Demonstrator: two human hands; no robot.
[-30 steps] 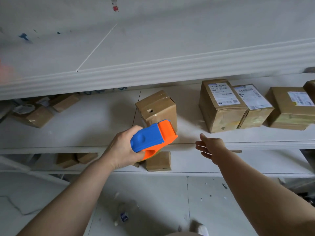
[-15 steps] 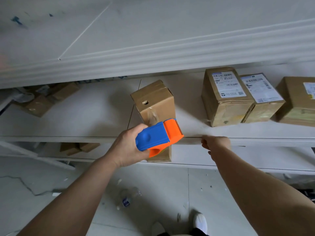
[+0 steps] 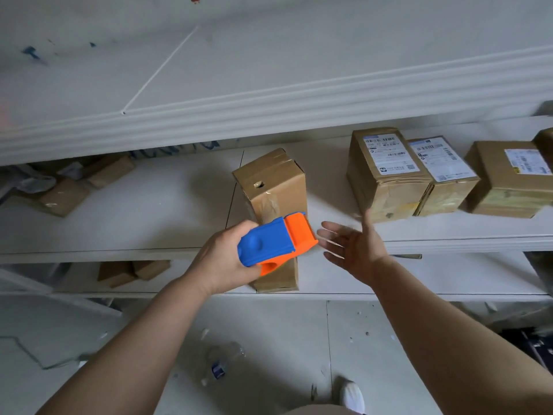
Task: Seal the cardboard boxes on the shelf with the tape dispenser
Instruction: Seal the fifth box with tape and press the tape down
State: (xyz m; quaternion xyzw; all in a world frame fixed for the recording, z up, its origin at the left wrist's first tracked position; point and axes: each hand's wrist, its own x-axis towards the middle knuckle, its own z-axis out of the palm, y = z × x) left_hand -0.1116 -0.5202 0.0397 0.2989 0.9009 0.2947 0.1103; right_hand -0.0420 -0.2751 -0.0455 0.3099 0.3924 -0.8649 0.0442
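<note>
Matt brown cardboard boxes (image 3: 273, 181) w/ glossy tape; smooth plastic dispenser (image 3: 273, 245); matt white shelf (image 3: 149, 211).

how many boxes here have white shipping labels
3, in a row at the right of the middle shelf: left labelled box, middle labelled box, right labelled box. The cut-off box behind may hide another label.

On the shelf (image 3: 149, 223) a tall box (image 3: 278, 187) stands midway, a row of boxes (image 3: 386, 175) to its right, smaller boxes (image 3: 64, 197) far left; a bottle (image 3: 221, 363) lies on the floor (image 3: 284, 339) below
</note>
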